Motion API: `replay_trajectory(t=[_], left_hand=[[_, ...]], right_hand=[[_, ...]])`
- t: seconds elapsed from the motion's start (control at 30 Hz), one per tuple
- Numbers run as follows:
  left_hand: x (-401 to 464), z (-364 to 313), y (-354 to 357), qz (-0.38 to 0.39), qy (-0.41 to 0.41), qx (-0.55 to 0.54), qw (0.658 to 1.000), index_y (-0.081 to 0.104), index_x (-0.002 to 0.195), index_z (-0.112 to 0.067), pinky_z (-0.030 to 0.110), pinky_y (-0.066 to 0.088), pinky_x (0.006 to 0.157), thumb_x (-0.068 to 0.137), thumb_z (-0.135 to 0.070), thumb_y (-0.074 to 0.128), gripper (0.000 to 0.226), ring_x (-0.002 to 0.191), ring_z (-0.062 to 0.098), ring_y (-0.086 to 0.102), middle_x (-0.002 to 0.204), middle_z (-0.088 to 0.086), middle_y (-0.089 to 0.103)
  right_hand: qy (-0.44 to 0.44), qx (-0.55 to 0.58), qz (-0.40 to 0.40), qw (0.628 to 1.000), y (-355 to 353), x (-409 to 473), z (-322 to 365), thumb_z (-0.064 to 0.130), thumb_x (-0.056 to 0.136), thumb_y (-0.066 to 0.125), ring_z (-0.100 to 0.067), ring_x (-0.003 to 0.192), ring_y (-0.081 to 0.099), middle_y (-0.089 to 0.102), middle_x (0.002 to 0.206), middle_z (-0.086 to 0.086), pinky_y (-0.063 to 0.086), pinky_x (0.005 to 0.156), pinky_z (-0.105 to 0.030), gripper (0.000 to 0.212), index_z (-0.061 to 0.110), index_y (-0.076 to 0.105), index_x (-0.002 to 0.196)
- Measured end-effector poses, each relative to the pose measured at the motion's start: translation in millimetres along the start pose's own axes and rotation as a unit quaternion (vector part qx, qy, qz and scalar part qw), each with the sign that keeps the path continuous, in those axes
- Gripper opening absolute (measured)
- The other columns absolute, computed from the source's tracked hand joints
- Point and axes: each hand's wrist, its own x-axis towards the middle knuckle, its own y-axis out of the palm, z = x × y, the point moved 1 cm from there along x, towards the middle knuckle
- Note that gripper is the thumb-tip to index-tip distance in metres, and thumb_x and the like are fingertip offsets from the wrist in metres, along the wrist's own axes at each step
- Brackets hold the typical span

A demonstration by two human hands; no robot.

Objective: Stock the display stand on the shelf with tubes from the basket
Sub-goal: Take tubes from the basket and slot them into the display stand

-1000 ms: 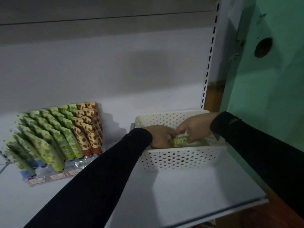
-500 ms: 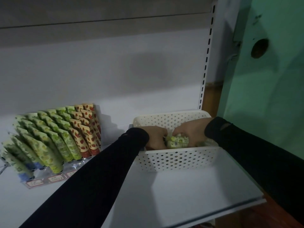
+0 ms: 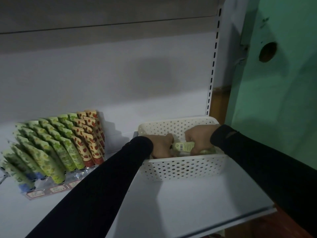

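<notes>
Both hands were down inside the white perforated basket (image 3: 181, 167), which sat on the white shelf (image 3: 197, 200) at about 3 o'clock from the display stand (image 3: 51, 188). The right hand (image 3: 199, 137), entering from 3 o'clock in a black sleeve (image 3: 257, 155), had its grip curled round one end of a pale green tube (image 3: 183, 146) lying roughly level across the middle of the basket, printed side up. The left hand (image 3: 161, 146), reaching in from 7 o'clock in its own black sleeve (image 3: 103, 182), met the tube's other end; its fingers looked bent toward the tube, but the dim light and the basket's near wall hid enough that I could not tell whether that grip was clenched on it or merely touching. More tubes seemed to lie under the hands on the basket floor, too dark to count.

The display stand stood at the shelf's 9 o'clock side, well apart from the basket, its tiers tilted back against the rear panel. Rows of green tubes (image 3: 51, 152) filled most of it, with strawberry-patterned tubes (image 3: 89, 140) in the columns nearest the basket. A slotted upright (image 3: 212, 66) ran up at 12 o'clock behind the basket, and a green wall (image 3: 283, 100) stood beyond it.
</notes>
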Motion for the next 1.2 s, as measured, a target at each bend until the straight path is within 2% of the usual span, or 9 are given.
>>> replay_trajectory(t=[0.17, 0.33, 0.47, 0.57, 0.67, 0.8, 0.93, 1.1, 1.2], left_hand=[[-2.5, 0.4, -1.1, 0.011, -0.01, -0.011, 1.0, 0.036, 0.137, -0.018, 0.022, 0.039, 0.058, 0.083, -0.034, 0.076, 0.07, 0.077, 0.007, 0.054, 0.091, -0.01, 0.056], [-4.5, -1.7, -0.8, -0.006, -0.012, -0.025, 1.0, 0.017, 0.15, -0.016, 0.021, 0.041, 0.057, 0.085, -0.029, 0.075, 0.088, 0.078, 0.008, 0.052, 0.094, -0.008, 0.054], [-7.9, -2.8, 0.5, -0.006, -0.018, -0.055, 0.998, 0.008, 0.153, -0.02, 0.032, 0.052, 0.084, 0.086, -0.029, 0.074, 0.095, 0.103, 0.021, 0.057, 0.127, 0.006, 0.057], [-12.6, -5.6, -0.6, -0.008, -0.009, -0.027, 1.0, 0.024, 0.151, -0.016, 0.031, 0.042, 0.089, 0.088, -0.03, 0.071, 0.08, 0.115, 0.021, 0.051, 0.141, 0.005, 0.051], [-12.5, -9.6, -0.8, 0.015, 0.017, 0.042, 0.999, 0.052, 0.136, -0.015, 0.028, 0.035, 0.085, 0.095, -0.029, 0.06, 0.044, 0.105, 0.015, 0.05, 0.134, 0.001, 0.057], [-6.9, -11.2, 0.6, 0.044, 0.028, 0.081, 0.995, 0.065, 0.121, -0.01, 0.024, 0.04, 0.074, 0.096, -0.031, 0.056, 0.033, 0.099, 0.017, 0.058, 0.121, 0.003, 0.067], [-2.8, -10.5, 2.8, 0.047, 0.034, 0.098, 0.993, 0.066, 0.117, -0.007, 0.028, 0.039, 0.081, 0.098, -0.028, 0.054, 0.031, 0.095, 0.017, 0.056, 0.12, 0.007, 0.066], [-7.7, -9.5, 3.1, 0.0, 0.04, 0.061, 0.997, 0.063, 0.115, -0.006, 0.027, 0.037, 0.081, 0.096, -0.028, 0.057, 0.029, 0.093, 0.016, 0.053, 0.12, 0.006, 0.065], [-6.5, -3.5, 4.4, -0.056, 0.06, -0.071, 0.994, 0.064, 0.116, -0.018, 0.027, 0.046, 0.085, 0.087, -0.04, 0.068, 0.036, 0.099, 0.013, 0.062, 0.113, -0.005, 0.069]], right_hand=[[0.012, 0.01, -0.027, 1.0, -3.2, -0.1, -3.4, 0.042, 0.082, 0.07, -0.021, 0.095, 0.061, 0.067, 0.106, -0.005, 0.05, 0.083, -0.032, 0.04, 0.012, 0.066, 0.108], [0.025, 0.034, -0.119, 0.992, -24.3, -12.4, -3.4, 0.033, 0.085, 0.071, -0.014, 0.091, 0.053, 0.058, 0.101, 0.003, 0.046, 0.082, -0.027, 0.034, 0.015, 0.062, 0.112], [0.028, 0.05, -0.165, 0.985, -44.4, -23.5, -8.1, 0.033, 0.083, 0.073, -0.013, 0.088, 0.053, 0.058, 0.099, 0.005, 0.041, 0.075, -0.025, 0.033, 0.019, 0.063, 0.111], [0.037, 0.075, -0.195, 0.977, -49.7, -31.0, -16.3, 0.036, 0.084, 0.072, -0.013, 0.087, 0.053, 0.058, 0.098, 0.007, 0.041, 0.072, -0.026, 0.034, 0.019, 0.063, 0.112], [0.048, 0.159, -0.222, 0.961, -47.0, -37.1, -26.6, 0.037, 0.087, 0.068, -0.012, 0.082, 0.062, 0.067, 0.091, 0.005, 0.051, 0.07, -0.029, 0.032, 0.017, 0.064, 0.111], [0.037, 0.307, -0.223, 0.925, -34.5, -41.1, -30.8, 0.03, 0.092, 0.064, -0.013, 0.08, 0.069, 0.071, 0.092, -0.002, 0.059, 0.075, -0.03, 0.027, 0.012, 0.065, 0.112], [0.03, 0.401, -0.233, 0.886, -25.7, -45.3, -29.5, 0.023, 0.093, 0.062, -0.008, 0.071, 0.065, 0.07, 0.092, -0.005, 0.054, 0.06, -0.015, 0.027, 0.007, 0.063, 0.115], [0.025, 0.429, -0.27, 0.862, -23.6, -48.3, -26.9, 0.025, 0.095, 0.06, -0.024, 0.088, 0.069, 0.071, 0.095, -0.01, 0.059, 0.082, -0.036, 0.025, 0.01, 0.064, 0.115], [0.028, 0.456, -0.292, 0.84, -24.3, -49.5, -26.3, 0.025, 0.095, 0.06, -0.026, 0.09, 0.07, 0.071, 0.095, -0.01, 0.058, 0.083, -0.04, 0.028, 0.01, 0.064, 0.118]])
